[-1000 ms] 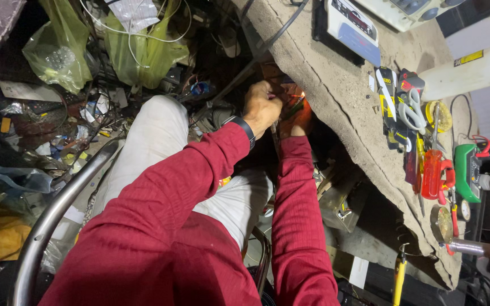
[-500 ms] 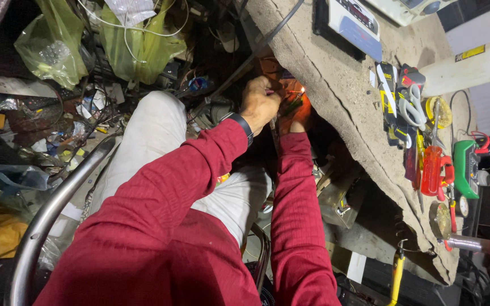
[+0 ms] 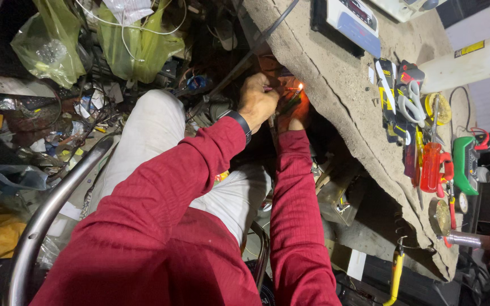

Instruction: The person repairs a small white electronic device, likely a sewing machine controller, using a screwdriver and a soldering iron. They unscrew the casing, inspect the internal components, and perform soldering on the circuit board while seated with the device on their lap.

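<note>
Now small flame (image 3: 300,86) lit, hands (image 3: 276,105) unmoved under bench (image 3: 336,102), grips unclear.

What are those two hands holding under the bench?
The left hand pinches something thin and pinkish, too small to identify; the right hand sits by a small flame, its hold hidden.

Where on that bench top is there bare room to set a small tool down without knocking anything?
The bench top is bare in a strip along its near edge, between the blue-and-white device and the row of hand tools. Crowded: the far side, packed with the white-handled scissors, the red-handled screwdriver and the green meter. Under the edge, the left hand and right hand fill the gap.
</note>
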